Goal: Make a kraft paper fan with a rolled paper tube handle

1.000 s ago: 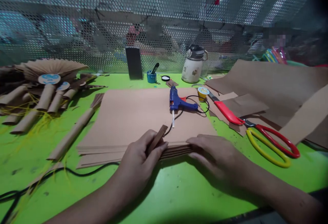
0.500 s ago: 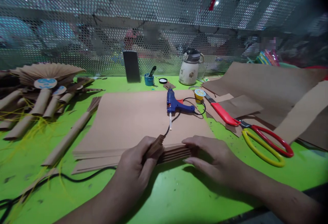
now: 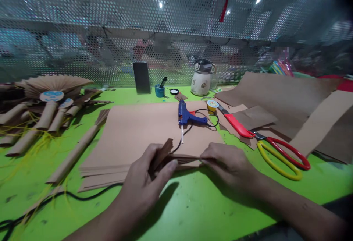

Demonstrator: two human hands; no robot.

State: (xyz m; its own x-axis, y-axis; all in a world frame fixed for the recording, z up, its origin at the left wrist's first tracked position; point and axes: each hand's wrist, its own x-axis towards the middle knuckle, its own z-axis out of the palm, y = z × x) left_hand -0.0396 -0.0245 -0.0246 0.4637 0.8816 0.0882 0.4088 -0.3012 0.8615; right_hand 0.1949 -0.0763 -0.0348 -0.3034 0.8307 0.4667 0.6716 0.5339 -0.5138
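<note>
My left hand (image 3: 146, 174) is curled around one end of a pleated strip of brown paper (image 3: 167, 149), its thumb raised a little off the folds. The strip's far end is pinched between the thumb and fingers of my right hand (image 3: 226, 163). Between the two hands the stacked pleats show as thin edges. Beneath and beyond them lies a stack of brown paper sheets (image 3: 138, 127). A blue hot glue gun (image 3: 183, 116) rests on that stack, a clear glue stick poking out of it towards me.
Red-and-yellow-handled scissors (image 3: 281, 156) lie right, near a small yellow cup (image 3: 212, 107) and brown paper pieces. Paper fans (image 3: 52, 95) and a paper tube (image 3: 77, 149) are left. A black cord (image 3: 82, 197) crosses the green table (image 3: 193, 211). A jug (image 3: 201, 79) stands behind.
My right thumb and fingers have come together on the pleated paper. The left thumb has lifted off the folds, and the view has tilted slightly upward.
</note>
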